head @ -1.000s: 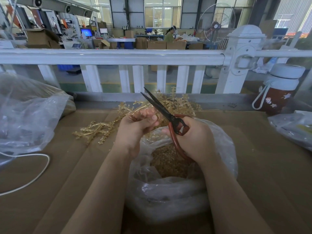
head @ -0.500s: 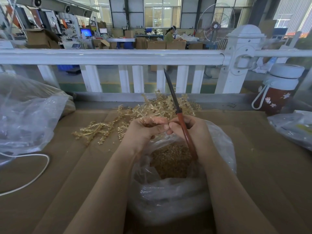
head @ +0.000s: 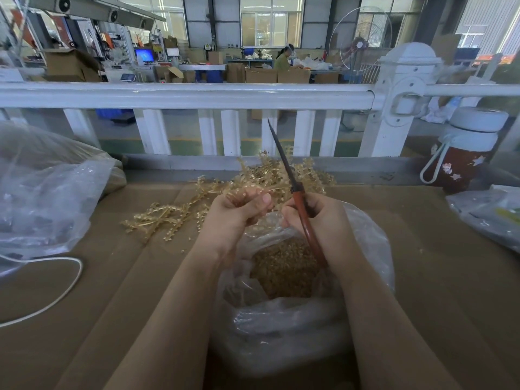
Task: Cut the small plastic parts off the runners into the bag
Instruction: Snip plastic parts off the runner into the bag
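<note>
White railing (head: 185, 95) beyond runners (head: 157, 220); bottle (head: 461, 153) rightward.

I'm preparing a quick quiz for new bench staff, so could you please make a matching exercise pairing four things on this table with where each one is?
Things
1. scissors
2. bag of cut parts
3. drinking bottle
4. white cable

Places
A. far right, by the railing post
B. gripped in the right hand, blades closed and pointing up and away
C. looped on the cardboard at the left
D. open under both hands, in front of the person

Pairs: 1-B, 2-D, 3-A, 4-C
</note>
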A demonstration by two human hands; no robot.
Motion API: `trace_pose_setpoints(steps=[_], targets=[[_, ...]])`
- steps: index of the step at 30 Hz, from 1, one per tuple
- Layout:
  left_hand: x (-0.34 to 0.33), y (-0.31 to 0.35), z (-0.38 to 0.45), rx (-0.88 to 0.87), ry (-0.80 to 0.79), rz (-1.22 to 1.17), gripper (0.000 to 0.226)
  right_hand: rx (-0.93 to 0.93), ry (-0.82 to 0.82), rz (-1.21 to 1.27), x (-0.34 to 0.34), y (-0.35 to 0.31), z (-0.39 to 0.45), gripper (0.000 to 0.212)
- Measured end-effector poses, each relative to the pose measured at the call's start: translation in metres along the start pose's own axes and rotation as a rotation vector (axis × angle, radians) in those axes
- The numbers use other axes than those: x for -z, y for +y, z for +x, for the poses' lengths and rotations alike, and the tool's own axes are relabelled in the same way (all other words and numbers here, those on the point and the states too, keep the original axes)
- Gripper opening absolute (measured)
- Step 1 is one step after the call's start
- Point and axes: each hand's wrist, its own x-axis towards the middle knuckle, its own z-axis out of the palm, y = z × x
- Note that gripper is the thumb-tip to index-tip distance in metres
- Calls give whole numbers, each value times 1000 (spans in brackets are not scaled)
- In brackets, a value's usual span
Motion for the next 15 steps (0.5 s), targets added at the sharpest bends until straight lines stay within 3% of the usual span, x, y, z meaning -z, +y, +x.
trace_pose_setpoints(steps=[2, 5, 7, 15], targets=[[0, -1, 1, -23, 30, -17, 12, -6, 23, -65, 0, 2, -1, 13], [2, 0, 3, -44, 69, -57, 13, 37, 36, -266, 0, 5, -2, 48], [5, 1, 5, -53, 100, -88, 21, 66, 41, -376, 0, 6, -3, 58], [8, 2, 4, -64, 87, -142, 30, 181, 51, -608, 2, 7, -6, 48]])
